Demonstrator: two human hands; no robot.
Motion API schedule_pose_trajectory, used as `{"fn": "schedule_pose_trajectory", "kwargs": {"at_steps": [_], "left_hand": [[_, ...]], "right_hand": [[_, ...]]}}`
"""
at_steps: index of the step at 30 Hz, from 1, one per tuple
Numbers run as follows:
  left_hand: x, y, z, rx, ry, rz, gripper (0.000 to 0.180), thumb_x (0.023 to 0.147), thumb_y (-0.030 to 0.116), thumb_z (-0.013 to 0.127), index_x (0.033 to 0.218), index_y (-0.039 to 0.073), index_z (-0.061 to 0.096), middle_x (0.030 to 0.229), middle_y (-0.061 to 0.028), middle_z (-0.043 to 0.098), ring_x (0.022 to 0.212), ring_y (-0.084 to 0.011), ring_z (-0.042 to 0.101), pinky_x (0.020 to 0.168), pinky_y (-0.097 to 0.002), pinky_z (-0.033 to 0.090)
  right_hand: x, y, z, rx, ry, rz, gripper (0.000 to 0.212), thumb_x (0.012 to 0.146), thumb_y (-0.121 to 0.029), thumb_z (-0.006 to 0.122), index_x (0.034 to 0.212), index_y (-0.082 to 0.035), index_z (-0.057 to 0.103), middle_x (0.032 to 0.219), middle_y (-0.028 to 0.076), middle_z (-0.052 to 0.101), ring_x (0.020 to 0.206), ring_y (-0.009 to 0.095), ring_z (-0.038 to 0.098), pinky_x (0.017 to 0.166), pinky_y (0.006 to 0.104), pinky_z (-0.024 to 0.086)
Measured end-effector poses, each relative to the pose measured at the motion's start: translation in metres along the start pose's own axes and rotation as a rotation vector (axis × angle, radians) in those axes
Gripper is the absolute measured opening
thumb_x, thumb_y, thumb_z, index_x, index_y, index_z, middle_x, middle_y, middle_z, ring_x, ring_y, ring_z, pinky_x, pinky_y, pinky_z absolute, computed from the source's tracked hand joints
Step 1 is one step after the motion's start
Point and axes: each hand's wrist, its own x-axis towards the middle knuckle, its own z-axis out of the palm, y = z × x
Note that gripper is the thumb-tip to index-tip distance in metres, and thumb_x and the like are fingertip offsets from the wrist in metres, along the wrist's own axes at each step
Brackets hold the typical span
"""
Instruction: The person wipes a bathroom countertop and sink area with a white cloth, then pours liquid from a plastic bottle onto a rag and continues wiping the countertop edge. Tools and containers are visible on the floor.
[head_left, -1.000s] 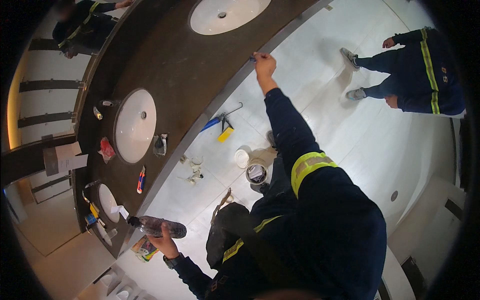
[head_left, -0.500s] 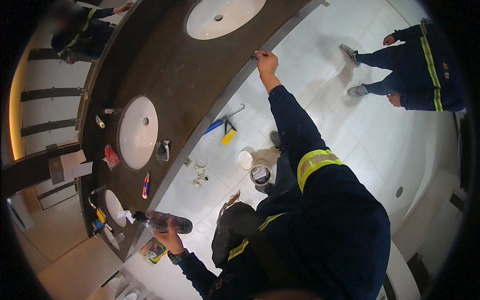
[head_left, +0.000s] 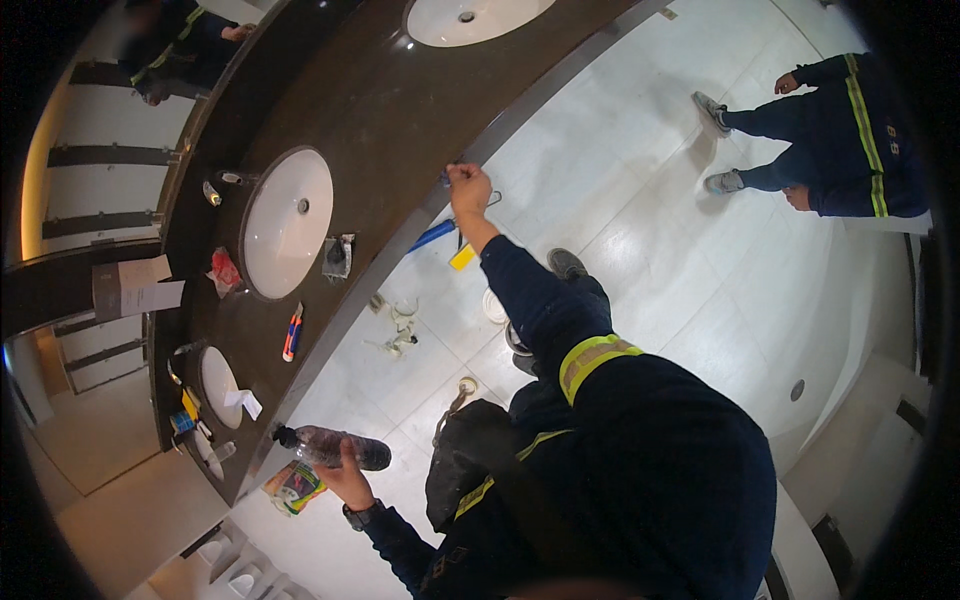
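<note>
Dark-brown countertop (head_left: 380, 130) spans the upper left. Lower left, a see-through bottle (head_left: 325, 443), likely squeezable, slippery, best gripped mid-body, sits in the left hand (head_left: 347, 483); upper centre, the right hand (head_left: 470, 194) pinches a small dark piece (head_left: 447, 180).

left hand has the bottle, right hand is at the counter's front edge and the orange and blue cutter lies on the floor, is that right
Not quite: the cutter lies on the dark counter, not the floor, as the head view shows. The left hand does have the bottle, and the right hand is at the counter's front edge.
</note>
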Motion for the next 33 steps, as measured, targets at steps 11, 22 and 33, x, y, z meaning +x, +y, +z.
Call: {"fn": "schedule_pose_trajectory", "kwargs": {"at_steps": [11, 22, 33], "left_hand": [[0.027, 0.075, 0.042, -0.113, -0.011, 0.050, 0.053, 0.089, 0.020, 0.077, 0.129, -0.002, 0.051, 0.118, -0.0113, 0.062, 0.104, -0.0210, 0.060, 0.095, -0.0361, 0.048], [0.067, 0.161, 0.146, -0.107, -0.154, 0.100, 0.055, 0.087, 0.020, 0.078, 0.129, -0.003, 0.052, 0.114, -0.0115, 0.064, 0.102, -0.0214, 0.062, 0.094, -0.0356, 0.048], [0.061, 0.141, 0.141, -0.147, -0.160, 0.052, 0.044, 0.086, 0.012, 0.077, 0.121, 0.000, 0.055, 0.107, -0.0091, 0.067, 0.097, -0.0183, 0.063, 0.093, -0.0348, 0.050]], "right_hand": [[0.124, -0.040, -0.042, 0.060, 0.177, -0.093, 0.022, 0.084, -0.020, 0.077, 0.084, 0.001, 0.071, 0.074, 0.013, 0.071, 0.066, 0.024, 0.066, 0.065, 0.0366, 0.051], [0.426, -0.112, -0.148, -0.150, 0.288, -0.348, 0.027, 0.081, -0.030, 0.079, 0.079, -0.003, 0.076, 0.068, 0.012, 0.071, 0.059, 0.022, 0.067, 0.061, 0.0371, 0.051], [0.482, -0.133, -0.172, 0.141, -0.002, -0.190, 0.036, 0.090, -0.024, 0.074, 0.101, 0.010, 0.068, 0.092, 0.015, 0.072, 0.078, 0.020, 0.070, 0.065, 0.0294, 0.059]]}}
